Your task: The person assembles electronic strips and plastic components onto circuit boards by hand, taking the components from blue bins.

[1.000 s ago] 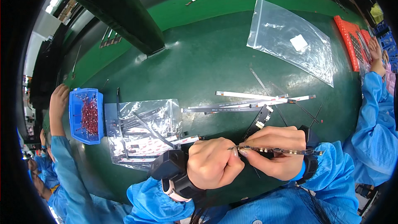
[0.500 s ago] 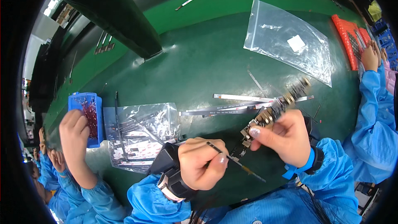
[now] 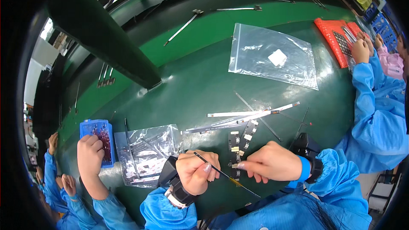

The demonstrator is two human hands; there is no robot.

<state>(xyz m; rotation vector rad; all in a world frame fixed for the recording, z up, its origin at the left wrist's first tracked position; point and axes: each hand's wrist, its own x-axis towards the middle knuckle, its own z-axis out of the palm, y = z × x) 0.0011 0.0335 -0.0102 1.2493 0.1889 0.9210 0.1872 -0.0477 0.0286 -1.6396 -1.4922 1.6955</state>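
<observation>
My left hand [image 3: 197,172] is closed in a pinch on a thin dark flex cable [image 3: 226,176] with an amber section, which slants down to the right. My right hand [image 3: 272,162] has its thumb and fingers closed at the lower part of a strip of small black circuit boards [image 3: 234,142] with metal connectors. A second circuit board strip [image 3: 249,134] leans alongside it, just beyond my fingers. Whether the strips rest on the table is hard to tell. Past them lie several long white and dark flex cables [image 3: 238,114], crossing one another.
A clear bag of flex cables [image 3: 147,155] lies left of my left hand. Another person's hand [image 3: 90,157] reaches by a blue bin of small reddish parts [image 3: 108,138]. Farther off are a flat clear bag [image 3: 260,59], a red bag [image 3: 330,38] near another worker, and a dark post [image 3: 115,42].
My right hand has brought the circuit boards down and leftward, toward my left hand; they now show as two strips. My left hand still pinches the flex cable. The view has shifted.
</observation>
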